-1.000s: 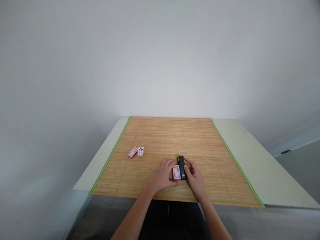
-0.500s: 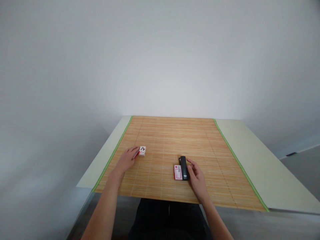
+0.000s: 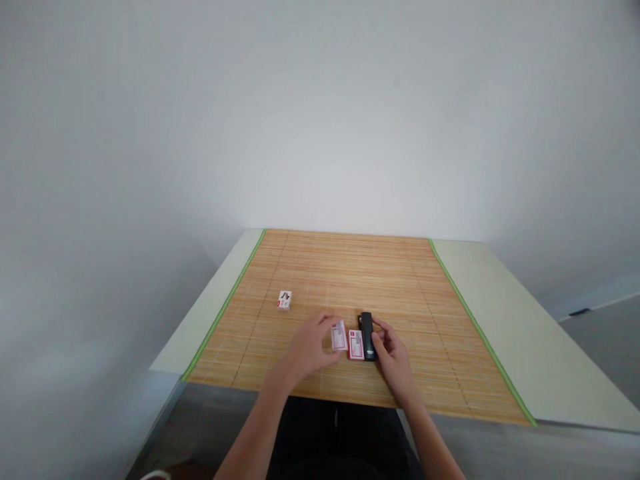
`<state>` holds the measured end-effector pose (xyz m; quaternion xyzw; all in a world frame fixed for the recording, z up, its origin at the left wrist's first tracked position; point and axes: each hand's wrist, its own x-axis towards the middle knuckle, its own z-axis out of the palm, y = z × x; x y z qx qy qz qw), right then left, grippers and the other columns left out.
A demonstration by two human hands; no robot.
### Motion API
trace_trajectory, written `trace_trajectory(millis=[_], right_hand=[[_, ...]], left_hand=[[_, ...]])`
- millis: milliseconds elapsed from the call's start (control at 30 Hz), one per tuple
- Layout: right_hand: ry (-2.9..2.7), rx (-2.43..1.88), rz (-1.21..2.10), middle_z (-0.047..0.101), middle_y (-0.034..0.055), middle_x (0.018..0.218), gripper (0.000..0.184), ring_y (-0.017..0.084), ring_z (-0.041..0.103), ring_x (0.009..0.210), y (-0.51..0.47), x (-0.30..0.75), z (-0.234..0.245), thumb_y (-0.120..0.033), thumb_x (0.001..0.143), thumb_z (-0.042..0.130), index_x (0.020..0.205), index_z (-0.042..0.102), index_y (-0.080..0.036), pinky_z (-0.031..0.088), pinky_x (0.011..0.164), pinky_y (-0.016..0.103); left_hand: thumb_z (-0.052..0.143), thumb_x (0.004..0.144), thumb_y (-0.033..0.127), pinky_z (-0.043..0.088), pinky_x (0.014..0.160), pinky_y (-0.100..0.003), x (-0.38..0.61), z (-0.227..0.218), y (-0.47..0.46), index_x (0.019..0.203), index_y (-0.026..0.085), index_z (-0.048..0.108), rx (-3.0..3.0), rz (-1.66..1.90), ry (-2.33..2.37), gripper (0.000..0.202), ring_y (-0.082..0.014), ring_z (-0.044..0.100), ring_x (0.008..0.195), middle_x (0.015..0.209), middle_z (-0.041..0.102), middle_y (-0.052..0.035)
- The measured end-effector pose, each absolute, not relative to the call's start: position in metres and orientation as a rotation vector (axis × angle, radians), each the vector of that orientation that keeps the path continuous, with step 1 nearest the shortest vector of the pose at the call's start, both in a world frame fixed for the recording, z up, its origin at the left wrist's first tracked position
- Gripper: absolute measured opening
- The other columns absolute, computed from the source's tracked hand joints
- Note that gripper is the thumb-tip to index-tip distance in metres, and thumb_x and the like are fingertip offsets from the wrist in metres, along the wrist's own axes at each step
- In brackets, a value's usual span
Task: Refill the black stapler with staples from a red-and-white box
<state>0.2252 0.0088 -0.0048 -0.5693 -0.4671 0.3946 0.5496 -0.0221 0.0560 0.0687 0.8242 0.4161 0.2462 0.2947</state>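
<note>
Listing what lies on a bamboo mat (image 3: 350,273) spread over a pale table (image 3: 500,313):

1. Stapler (image 3: 368,335), black, lying flat near the front edge of the mat, long side running away from the person. The right hand (image 3: 393,355) is at its right side, with fingers (image 3: 379,328) loosely curled and touching it. Whether they grip it or only steady it cannot be told.

2. Flat box (image 3: 356,345), small, red and white, lying face up on the mat and touching the left side of the stapler.

3. Held box (image 3: 339,337), same kind, pinched between the thumb and fingers of the left hand (image 3: 309,348). It is tilted, just left of the flat box, and appears slightly raised, not yet lying on the mat.

4. Lone box (image 3: 284,301), same kind, resting on the mat well apart to the left and further back, with no hand near it.

State of the grouping, by judgement: one box sits beside the stapler, a second is in hand at the edge of that group, and a third lies apart.
</note>
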Motion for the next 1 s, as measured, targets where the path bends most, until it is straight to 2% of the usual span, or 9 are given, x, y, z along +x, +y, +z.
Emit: trace_trajectory(millis=[167, 367, 733, 867, 933, 1000], right_hand=[[-1.103, -1.347, 0.945, 0.067, 0.0029, 0.085, 0.049, 0.021, 0.060, 0.075, 0.009, 0.224, -0.002, -0.053, 0.095, 0.062, 0.136, 0.064, -0.025, 0.051, 0.070, 0.033], [-1.123, -1.348, 0.933, 0.066, 0.0026, 0.081, 0.051, 0.022, 0.061, 0.073, 0.008, 0.224, 0.000, -0.054, 0.095, 0.063, 0.135, 0.064, -0.024, 0.052, 0.070, 0.034], [-1.135, -1.338, 0.929, 0.061, 0.0004, 0.078, 0.048, 0.020, 0.056, 0.070, 0.012, 0.227, -0.008, -0.052, 0.095, 0.064, 0.134, 0.065, -0.025, 0.047, 0.066, 0.031], [-1.128, -1.339, 0.936, 0.061, 0.0004, 0.078, 0.051, 0.020, 0.056, 0.070, 0.011, 0.227, -0.007, -0.055, 0.094, 0.064, 0.135, 0.064, -0.024, 0.048, 0.066, 0.032], [-1.109, -1.345, 0.935, 0.064, 0.0011, 0.080, 0.055, 0.021, 0.058, 0.071, 0.010, 0.227, -0.006, -0.057, 0.093, 0.064, 0.137, 0.063, -0.024, 0.050, 0.068, 0.033], [-1.081, -1.360, 0.925, 0.065, 0.0017, 0.080, 0.058, 0.021, 0.058, 0.069, 0.008, 0.226, -0.003, -0.059, 0.093, 0.063, 0.138, 0.062, -0.024, 0.050, 0.066, 0.033]], left_hand=[[0.084, 0.070, 0.025, 0.048, 0.106, -0.044, 0.012, 0.067, 0.065, 0.135, 0.030, 0.063, 2.225, 0.549, 1.002, 0.069, -0.0306, 0.060, 0.118, 0.131, 0.061, -0.0076], [0.087, 0.075, 0.040, 0.046, 0.109, -0.043, 0.008, 0.056, 0.070, 0.140, 0.030, 0.060, 2.164, 0.577, 0.924, 0.071, -0.0288, 0.059, 0.123, 0.136, 0.062, -0.0063], [0.086, 0.074, 0.031, 0.045, 0.109, -0.045, 0.021, 0.041, 0.059, 0.137, 0.029, 0.061, 2.175, 0.649, 0.928, 0.069, -0.0286, 0.060, 0.122, 0.132, 0.067, -0.0066], [0.090, 0.070, 0.037, 0.042, 0.115, -0.048, 0.021, 0.038, 0.054, 0.147, 0.032, 0.054, 2.146, 0.648, 0.942, 0.085, -0.0303, 0.055, 0.132, 0.144, 0.060, -0.0071], [0.088, 0.074, 0.046, 0.041, 0.116, -0.048, 0.014, 0.038, 0.055, 0.152, 0.034, 0.049, 2.090, 0.695, 0.997, 0.089, -0.0303, 0.052, 0.136, 0.152, 0.054, -0.0074], [0.074, 0.088, 0.051, 0.044, 0.113, -0.045, -0.002, 0.038, 0.062, 0.149, 0.033, 0.053, 2.013, 0.811, 1.142, 0.068, -0.0270, 0.055, 0.131, 0.148, 0.056, -0.0069]])
